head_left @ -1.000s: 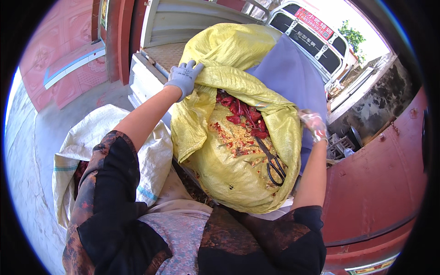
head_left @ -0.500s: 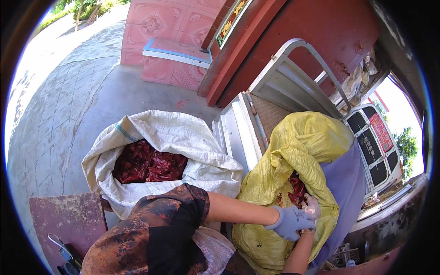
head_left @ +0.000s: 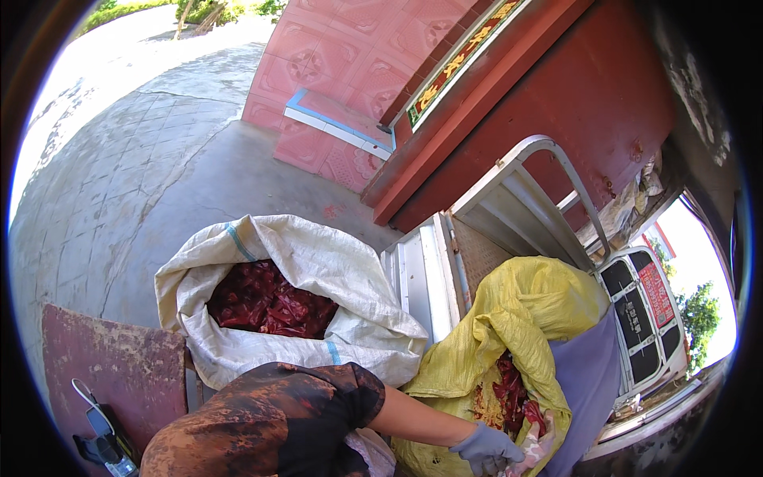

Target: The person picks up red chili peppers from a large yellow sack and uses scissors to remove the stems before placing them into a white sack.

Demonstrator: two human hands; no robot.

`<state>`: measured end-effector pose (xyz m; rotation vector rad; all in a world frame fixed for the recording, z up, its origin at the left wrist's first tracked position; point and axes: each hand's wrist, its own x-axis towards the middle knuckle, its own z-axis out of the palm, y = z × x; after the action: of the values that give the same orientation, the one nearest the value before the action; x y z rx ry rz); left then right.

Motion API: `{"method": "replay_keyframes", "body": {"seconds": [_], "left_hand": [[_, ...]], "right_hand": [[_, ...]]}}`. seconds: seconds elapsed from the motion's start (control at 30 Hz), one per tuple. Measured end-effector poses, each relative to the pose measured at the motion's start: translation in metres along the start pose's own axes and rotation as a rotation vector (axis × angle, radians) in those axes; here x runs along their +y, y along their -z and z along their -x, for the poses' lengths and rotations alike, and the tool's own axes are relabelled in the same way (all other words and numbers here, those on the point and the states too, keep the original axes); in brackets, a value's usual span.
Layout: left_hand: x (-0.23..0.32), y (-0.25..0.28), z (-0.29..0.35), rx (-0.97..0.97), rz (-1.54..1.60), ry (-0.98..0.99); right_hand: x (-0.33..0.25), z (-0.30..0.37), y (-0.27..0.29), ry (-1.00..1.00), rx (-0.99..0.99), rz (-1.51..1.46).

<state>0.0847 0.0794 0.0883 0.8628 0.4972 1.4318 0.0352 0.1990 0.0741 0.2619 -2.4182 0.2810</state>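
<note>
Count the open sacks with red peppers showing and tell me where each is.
2. A white sack left of centre, and a yellow sack at lower right, where the left hand and right hand are. Others could be hidden from this view.

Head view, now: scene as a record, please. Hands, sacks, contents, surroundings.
left hand: grey glove, close beside the right hand; grip unclear
right hand: at the yellow sack's opening, next to red peppers; grip unclear
yellow sack: open, red peppers inside
white sack: open, left of the yellow sack, dark red peppers inside
cloth: purple-blue, right of the yellow sack
wall: pink tiles, behind
</note>
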Motion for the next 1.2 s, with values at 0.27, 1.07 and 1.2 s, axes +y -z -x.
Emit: {"method": "replay_keyframes", "body": {"seconds": [0.27,1.07,1.2], "left_hand": [[0.012,0.081,0.029,0.445,-0.144,-0.039],[0.005,0.107,0.086,0.548,-0.453,-0.344],[0.018,0.1,0.088,0.497,-0.599,-0.324]], "right_hand": [[-0.011,0.011,0.004,0.077,0.023,0.013],[-0.056,0.022,0.019,-0.249,0.046,-0.514],[-0.062,0.017,0.024,-0.122,-0.021,-0.461]]}}
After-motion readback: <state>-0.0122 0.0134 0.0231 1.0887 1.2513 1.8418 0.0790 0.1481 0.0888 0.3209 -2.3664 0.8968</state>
